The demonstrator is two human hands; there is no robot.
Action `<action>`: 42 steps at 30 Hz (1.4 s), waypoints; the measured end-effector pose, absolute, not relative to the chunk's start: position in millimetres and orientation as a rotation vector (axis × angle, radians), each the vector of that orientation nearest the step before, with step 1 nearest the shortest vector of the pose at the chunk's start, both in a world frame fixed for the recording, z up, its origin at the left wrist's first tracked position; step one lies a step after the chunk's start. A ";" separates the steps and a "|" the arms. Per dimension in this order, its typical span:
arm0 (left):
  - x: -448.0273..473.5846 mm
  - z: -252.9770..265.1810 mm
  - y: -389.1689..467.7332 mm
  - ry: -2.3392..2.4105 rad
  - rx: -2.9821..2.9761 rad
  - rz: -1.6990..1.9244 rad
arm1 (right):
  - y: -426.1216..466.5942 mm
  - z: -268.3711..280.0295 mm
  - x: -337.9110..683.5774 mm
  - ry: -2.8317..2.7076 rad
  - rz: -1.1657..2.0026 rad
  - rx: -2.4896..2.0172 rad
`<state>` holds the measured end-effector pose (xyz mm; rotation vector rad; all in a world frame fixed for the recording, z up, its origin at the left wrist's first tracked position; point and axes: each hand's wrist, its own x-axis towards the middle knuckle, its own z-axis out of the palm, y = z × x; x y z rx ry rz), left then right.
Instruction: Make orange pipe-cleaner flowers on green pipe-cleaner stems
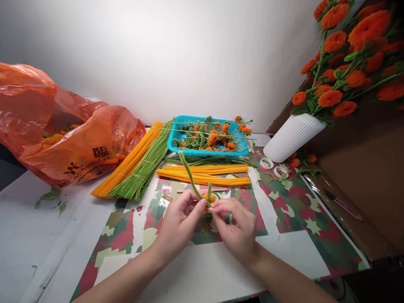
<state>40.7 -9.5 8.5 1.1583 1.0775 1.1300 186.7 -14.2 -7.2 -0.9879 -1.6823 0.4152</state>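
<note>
Your left hand (178,221) and right hand (238,225) pinch a green fuzzy strip (189,173) by a yellow flower (208,197) below the frame's centre, seemingly unfinished with ends loose, while finished-looking orange flowers (212,138) lie in the blue basket (202,153) just above centre.

A: Where do we locate the basket (202,153)?
B: We locate it behind the strips (221,169), with flowers (212,139) inside.
A: What do we find to its left?
B: We find the bundles (147,160), then the bag (83,162).
A: And to its right?
B: We find the vase (293,136).
A: What lies before the strips?
B: Our left hand (179,221) and right hand (237,223).
</note>
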 end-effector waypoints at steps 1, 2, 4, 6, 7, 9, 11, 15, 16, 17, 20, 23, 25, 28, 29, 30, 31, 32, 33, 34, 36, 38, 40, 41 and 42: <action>41.4 8.9 -9.5 1.068 1.127 1.146 | -14.1 -7.1 186.2 -1.700 0.402 -0.981; 42.1 8.9 -9.8 1.063 1.107 1.160 | -14.0 -6.8 185.2 -1.698 0.410 -0.989; 43.3 7.3 -11.0 1.080 1.116 1.188 | -13.6 -5.6 182.2 -1.616 0.524 -1.041; 43.9 3.8 -13.0 1.122 1.200 1.232 | -12.8 -4.0 179.2 -1.428 0.774 -1.085; 43.9 1.6 -14.2 1.142 1.267 1.266 | -12.1 -3.4 178.3 -1.315 0.932 -1.082; 43.2 -3.1 -16.2 1.150 1.430 1.355 | -10.4 -2.7 178.6 -1.092 1.252 -1.041; 42.0 -6.8 -17.4 1.107 1.600 1.437 | -8.5 -3.0 181.6 -0.912 1.544 -1.020; 40.9 -8.3 -15.8 1.031 1.700 1.476 | -5.8 -4.5 188.3 -0.780 1.892 -1.070; 41.2 -7.6 -14.3 1.053 1.635 1.457 | -5.7 -4.6 189.0 -0.798 1.875 -1.081; 41.8 -6.7 -12.5 1.086 1.535 1.438 | -5.9 -4.5 189.2 -0.835 1.796 -1.092; 43.8 -3.1 -6.4 1.161 1.186 1.386 | -8.0 -3.3 188.1 -1.097 1.290 -1.161; 45.2 -0.4 -2.9 1.152 0.982 1.312 | -9.7 -3.2 187.1 -1.491 0.722 -1.175; 45.6 0.4 -2.9 1.135 0.921 1.264 | -9.4 -4.5 187.1 -1.685 0.457 -1.120; 45.8 0.2 -4.1 1.102 0.872 1.253 | -7.1 -7.7 187.4 -1.826 0.231 -1.042; 45.9 0.1 -4.3 1.093 0.859 1.262 | -6.3 -8.7 187.4 -1.852 0.192 -1.033; 46.0 0.1 -4.4 1.088 0.852 1.274 | -5.6 -9.6 187.1 -1.874 0.164 -1.030; 46.2 0.3 -4.3 1.087 0.852 1.285 | -5.0 -10.4 186.6 -1.889 0.147 -1.036; 46.4 0.6 -4.3 1.089 0.862 1.298 | -4.6 -10.9 185.9 -1.898 0.138 -1.047; 46.7 1.1 -4.5 1.095 0.882 1.308 | -4.4 -11.4 184.9 -1.899 0.144 -1.064; 47.0 1.5 -4.9 1.105 0.911 1.316 | -4.5 -11.6 183.7 -1.891 0.168 -1.080; 47.9 1.8 -6.8 1.131 0.985 1.333 | -5.2 -11.6 180.6 -1.841 0.288 -1.109; 48.8 0.6 -9.7 1.168 1.095 1.362 | -6.6 -11.2 177.4 -1.715 0.506 -1.142; 48.8 -2.5 -12.6 1.199 1.251 1.405 | -8.2 -10.5 175.1 -1.494 0.865 -1.156; 48.4 -4.7 -13.8 1.205 1.353 1.438 | -8.8 -9.8 174.7 -1.340 1.108 -1.143; 47.7 -7.1 -14.6 1.197 1.466 1.482 | -9.2 -9.0 174.9 -1.162 1.372 -1.108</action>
